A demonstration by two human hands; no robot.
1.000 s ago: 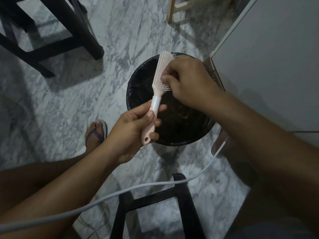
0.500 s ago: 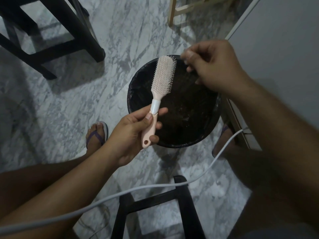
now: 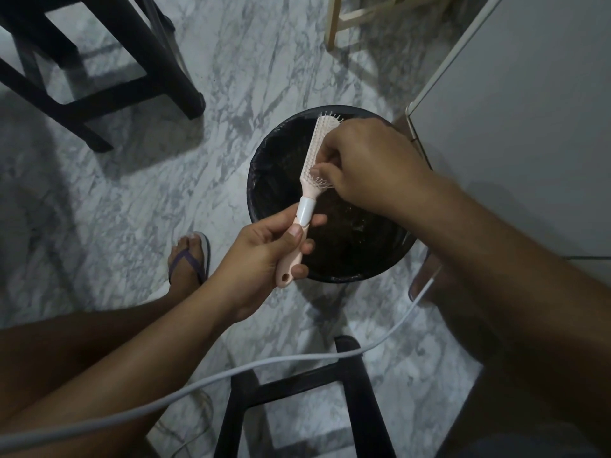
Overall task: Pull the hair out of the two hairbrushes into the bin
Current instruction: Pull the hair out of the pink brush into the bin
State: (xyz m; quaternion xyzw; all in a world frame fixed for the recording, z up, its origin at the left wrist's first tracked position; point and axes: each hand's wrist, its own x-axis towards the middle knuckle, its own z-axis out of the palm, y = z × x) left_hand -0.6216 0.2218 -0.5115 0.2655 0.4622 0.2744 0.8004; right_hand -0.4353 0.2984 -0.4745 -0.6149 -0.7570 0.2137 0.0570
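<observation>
A pink and white hairbrush [image 3: 309,180] is held over the round black bin [image 3: 264,170], bristles facing right. My left hand [image 3: 264,259] grips its pink handle from the lower left. My right hand [image 3: 367,163] rests against the bristle side, fingertips pinched among the lower bristles; any hair between them is too fine to see. The bin has a dark liner and dark contents. Only one hairbrush is in view.
A black stool frame [image 3: 99,77] stands at the upper left and another black frame [image 3: 330,391] below the bin. A white cable [image 3: 231,371] crosses the lower view. A white cabinet [image 3: 529,127] is on the right. My sandalled foot [image 3: 190,259] rests on the marble floor.
My right hand, which had lifted away above the bin's far rim, has come back down onto the brush bristles. The left hand keeps the brush over the bin.
</observation>
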